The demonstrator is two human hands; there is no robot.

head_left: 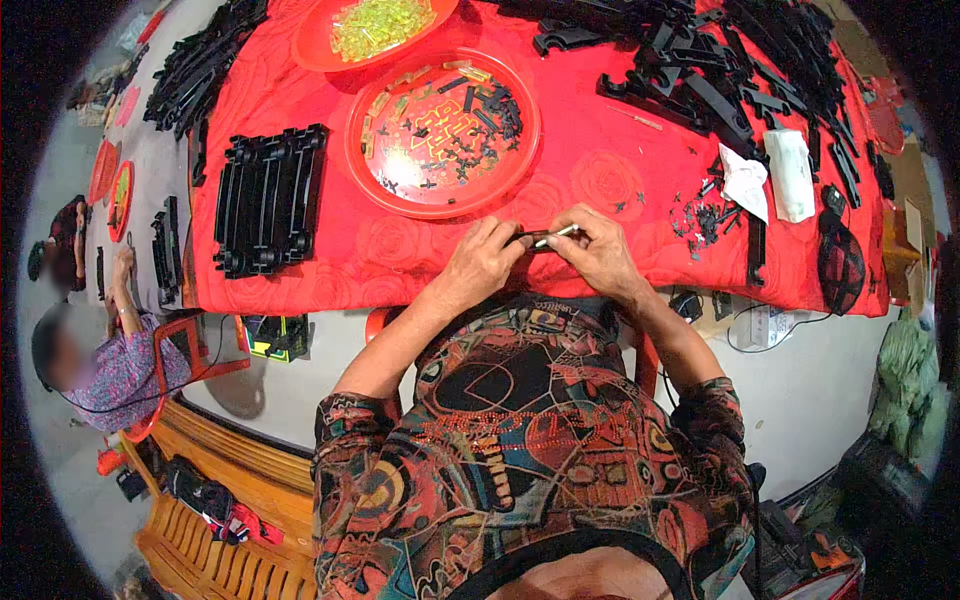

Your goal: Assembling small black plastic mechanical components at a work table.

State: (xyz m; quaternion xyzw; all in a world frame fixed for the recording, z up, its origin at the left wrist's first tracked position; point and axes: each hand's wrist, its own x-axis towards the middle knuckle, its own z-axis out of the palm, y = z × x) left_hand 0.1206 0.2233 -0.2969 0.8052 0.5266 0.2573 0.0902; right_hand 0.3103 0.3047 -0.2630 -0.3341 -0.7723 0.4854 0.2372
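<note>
At the near edge of the red-covered table my two hands meet over small parts. My left hand (478,263) is closed, thumb and fingers pinching a small dark piece (524,238). A short pale stick-like piece (556,236) lies in the pinch of my right hand (600,252), its left end against the dark piece. Just beyond my hands stands a round red tray (445,207) holding small black cross-shaped bits, dark strips and yellowish clear pieces. The fingers partly cover both held parts, so their exact kind cannot be made out.
Long black plastic parts (265,205) lie in a row at left; more black parts (690,85) pile up at far right. A red bowl (335,60) holds yellow-green pieces. Black scraps (705,222), a white roll (790,178) and crumpled tissue (743,183) lie at right. Another person (120,365) sits at left.
</note>
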